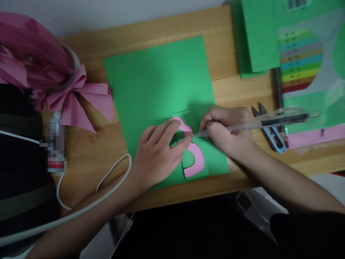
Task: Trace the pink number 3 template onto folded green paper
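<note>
A green paper sheet (159,79) lies on the wooden desk (88,158). On its near part sits a pink curved paper cutout (196,155) shaped like a letter. My left hand (159,154) rests on the cutout, fingers curled and pressing it flat against the sheet. My right hand (226,131) is closed around a clear pen (266,120), whose tip touches the cutout's edge beside my left fingertips.
Pink folded paper flowers (54,79) and a small glue bottle (57,147) stand at the left. A white cable (81,201) loops over the desk's front. Blue thread snips (271,133) lie right of my hand. Green sheets (256,36) and a coloured paper pack (302,61) fill the back right.
</note>
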